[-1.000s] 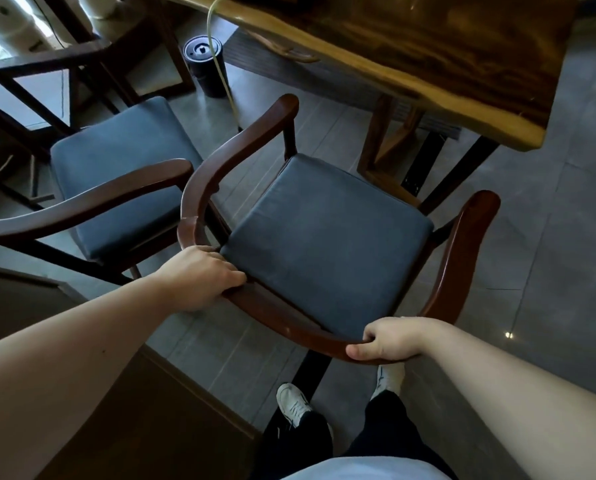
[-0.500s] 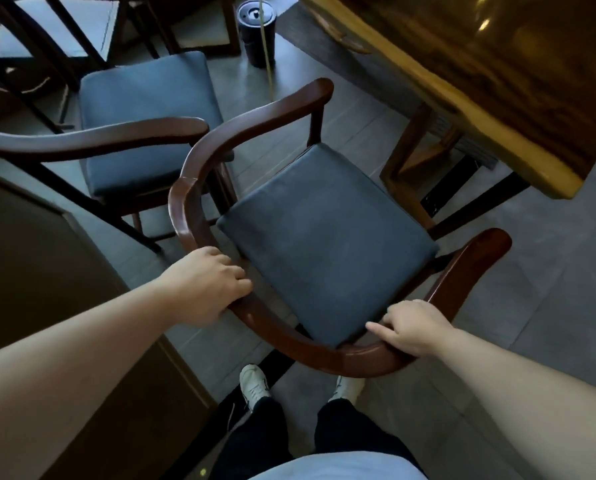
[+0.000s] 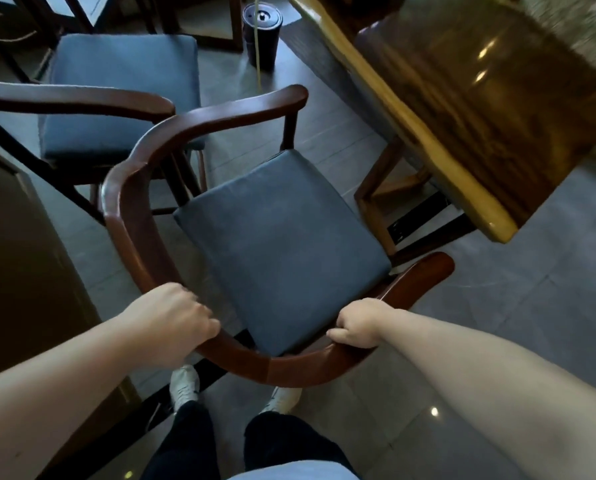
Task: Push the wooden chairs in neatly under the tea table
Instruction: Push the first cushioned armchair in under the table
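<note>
Near chair: dark curved wood rail, blue seat cushion, beside bench corner, not under | left hand grip closed on rail | right hand grip closed on rail | chairs: two, second chair left

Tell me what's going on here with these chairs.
A person grips the curved back rail of a wooden armchair, left hand and right hand either side. Its blue seat is not yet under the tea table, which stands beyond it to the right. A second chair sits to its left.
</note>
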Demonstrator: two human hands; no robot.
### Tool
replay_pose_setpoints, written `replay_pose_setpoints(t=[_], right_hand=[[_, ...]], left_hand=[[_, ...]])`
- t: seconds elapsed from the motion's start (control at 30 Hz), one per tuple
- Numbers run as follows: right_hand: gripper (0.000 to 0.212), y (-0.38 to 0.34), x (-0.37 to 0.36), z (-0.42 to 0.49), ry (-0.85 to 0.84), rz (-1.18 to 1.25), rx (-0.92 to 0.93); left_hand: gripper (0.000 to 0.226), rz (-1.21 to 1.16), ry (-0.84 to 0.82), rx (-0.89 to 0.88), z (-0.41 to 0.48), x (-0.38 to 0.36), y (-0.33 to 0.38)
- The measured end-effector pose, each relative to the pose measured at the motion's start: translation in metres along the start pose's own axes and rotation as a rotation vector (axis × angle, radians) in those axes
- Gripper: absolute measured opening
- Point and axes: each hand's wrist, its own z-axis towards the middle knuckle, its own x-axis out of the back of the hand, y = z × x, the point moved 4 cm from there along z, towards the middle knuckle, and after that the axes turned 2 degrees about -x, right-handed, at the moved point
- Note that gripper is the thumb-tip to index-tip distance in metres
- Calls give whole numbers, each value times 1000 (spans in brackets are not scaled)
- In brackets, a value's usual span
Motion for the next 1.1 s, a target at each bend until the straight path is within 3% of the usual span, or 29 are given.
replay_pose_setpoints(t=[0.37,0.5,0.67,0.77,0.87,0.93,1.0,1.1], right_hand=[[44,85,0,-27,-5,-80,-113],[40,85,6,-41,102,8,-192],[33,30,26,-69,414,508,-186],[44,-19,35,-88,584,731,-123],[71,-71,33,-97,629,776,-111],[81,-98,24,-90,556,773,-145],[72,-115,19,-78,514,762,-203],[49,-120,17,-72,600,792,-327]], left_hand=[[12,-49,45,-11,62,37,63],[15,-19,90,-63,67,45,69],[32,-15,217,-159,44,49,27],[46,17,181,-155,28,48,-16],[44,18,128,-175,20,46,-59],[32,31,128,-212,21,44,-72],[20,37,139,-300,22,44,-76],[10,72,149,-377,25,45,-80]])
